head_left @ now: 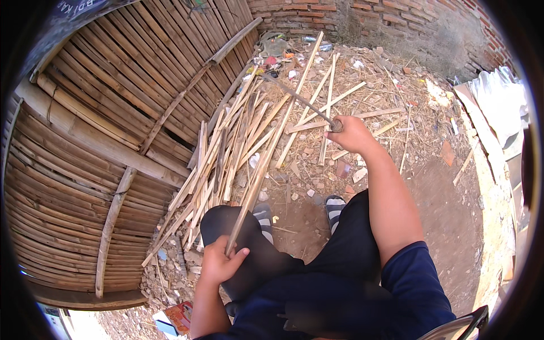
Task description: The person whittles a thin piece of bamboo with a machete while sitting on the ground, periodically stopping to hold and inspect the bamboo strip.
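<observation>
**Seated, bamboo strip in left hand, blade raised in right**

Near: person sits in dark trousers, striped socks on bare dirt. Left hand [220, 262] has its fingers curled tight round the lower end of a long pale split-bamboo strip [266, 150]; thumb lies along it. The strip runs from the left knee up and away over the pile, its tip near the litter by the wall.

Right hand [352, 135] is out at arm's length, fingers wrapped closed on the round handle of a long thin dark metal blade [297, 101]. The blade angles up-left and crosses over the strip's upper half; I can't tell if they touch.

Mid: loose pile of split bamboo slats [226, 153] just left of the feet, leaning on a woven bamboo panel wall [102, 141]. Rubble and dry chips are underfoot.

Risks, my read:
- One-handed grip at the strip's very end, so it may flex or twist under a cut and the blade may skid.
- Left knee and foot lie under the strip's line, exposed if the blade runs down it.
- Split edges could splinter the palm.

Packages: flat red-orange printed pack [180, 316] on the ground beside the left forearm. Far: small bright mixed litter [276, 56] at the foot of the red brick wall [351, 14]. White plastic sheet [501, 99] at right.
</observation>
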Demonstrator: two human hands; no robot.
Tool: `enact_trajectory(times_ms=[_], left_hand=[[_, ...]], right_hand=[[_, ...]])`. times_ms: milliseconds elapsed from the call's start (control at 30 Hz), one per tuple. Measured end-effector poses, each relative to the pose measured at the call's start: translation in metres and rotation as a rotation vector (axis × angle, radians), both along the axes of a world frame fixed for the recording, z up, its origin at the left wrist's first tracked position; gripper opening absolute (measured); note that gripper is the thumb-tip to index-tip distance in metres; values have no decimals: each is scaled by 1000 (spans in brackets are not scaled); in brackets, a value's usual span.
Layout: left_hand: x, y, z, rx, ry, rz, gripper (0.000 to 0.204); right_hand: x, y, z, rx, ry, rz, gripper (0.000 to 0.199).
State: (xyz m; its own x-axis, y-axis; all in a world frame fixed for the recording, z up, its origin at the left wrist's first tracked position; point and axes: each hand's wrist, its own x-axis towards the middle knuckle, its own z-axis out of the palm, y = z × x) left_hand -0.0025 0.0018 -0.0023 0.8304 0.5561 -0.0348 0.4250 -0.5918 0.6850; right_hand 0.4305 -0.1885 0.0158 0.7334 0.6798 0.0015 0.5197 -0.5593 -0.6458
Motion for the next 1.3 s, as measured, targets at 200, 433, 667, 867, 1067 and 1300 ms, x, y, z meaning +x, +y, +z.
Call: enact_trajectory(times_ms=[200, 433, 667, 867, 1067, 1300], left_hand=[[4, -2, 3, -7, 4, -12, 32], [-1, 1, -2, 2, -9, -2, 31], [1, -2, 5, 1, -6, 3, 31], [5, -2, 4, 10, 2, -34, 32], [0, 2, -3, -21, -7, 3, 33], [0, -2, 6, -12, -2, -6, 31]], right_hand=[[-8, -9, -4, 10, -41, 39, 59], [-81, 26, 11, -202, -120, 646, 46], [-15, 6, 0, 5, -11, 163, 51], [-1, -13, 5, 9, 47, -32, 56], [-57, 15, 8, -220, -30, 472, 57], [-56, 20, 7, -130, -64, 610, 50]])
